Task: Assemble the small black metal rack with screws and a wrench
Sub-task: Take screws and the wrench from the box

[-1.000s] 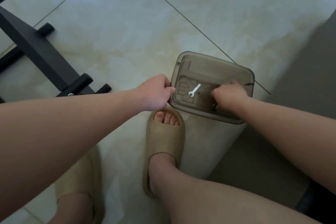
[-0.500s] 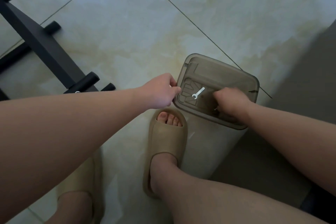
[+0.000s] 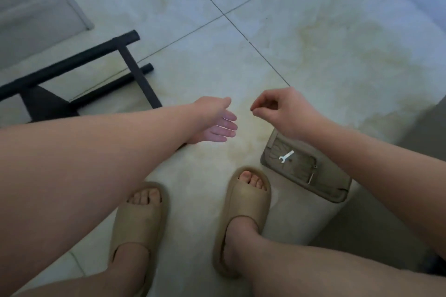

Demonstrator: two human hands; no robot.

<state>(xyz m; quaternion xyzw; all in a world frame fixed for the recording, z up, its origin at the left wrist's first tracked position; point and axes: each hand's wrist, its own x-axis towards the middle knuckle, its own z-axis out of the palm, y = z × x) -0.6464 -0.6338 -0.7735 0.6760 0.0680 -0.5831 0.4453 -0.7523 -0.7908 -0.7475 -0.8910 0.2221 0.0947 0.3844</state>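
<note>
The black metal rack lies on the tiled floor at the left, its bars running under my left forearm. My left hand hovers over the floor with straight fingers and holds nothing. A short gap to the right, my right hand pinches thumb and forefinger on a tiny dark piece, seemingly a screw. Below my right wrist sits a translucent brown tray. A small silver wrench and a thin metal bolt lie in it.
The tray rests on a white rounded stand beside my right foot. Both feet wear beige slippers on the pale tiles. A grey threshold is at the top left, and a dark mat lies at the right edge.
My left hand let go of the tray's edge and opened. My right hand came up out of the tray with its fingertips pinched. The view swung, so the tray now sits lower right.
</note>
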